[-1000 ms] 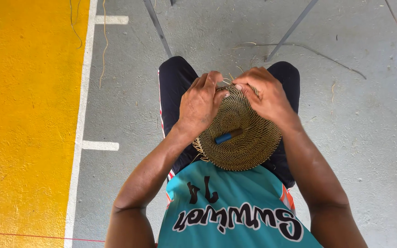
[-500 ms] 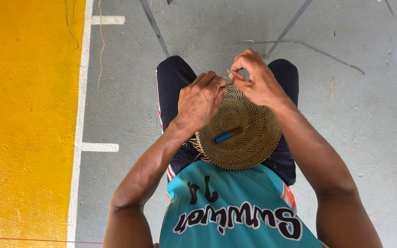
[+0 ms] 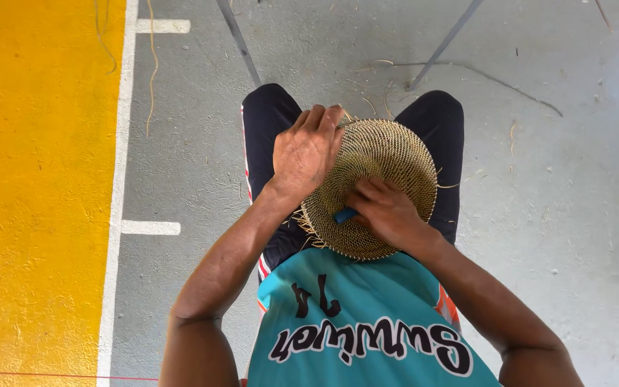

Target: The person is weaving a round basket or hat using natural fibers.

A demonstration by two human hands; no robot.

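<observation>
Here I see the woven basket [image 3: 388, 154] resting on my lap, my left hand [image 3: 308, 152] clamped over its far left rim. My right hand [image 3: 385, 211] pinches a small blue tool [image 3: 344, 214] against the weave, above the grey floor [image 3: 553, 215].

No packages, labels, signs or screens anywhere here. The only lettering is on the teal jersey [image 3: 367, 322] at the bottom edge: white characters outlined in black, with dark numerals above them.
</observation>
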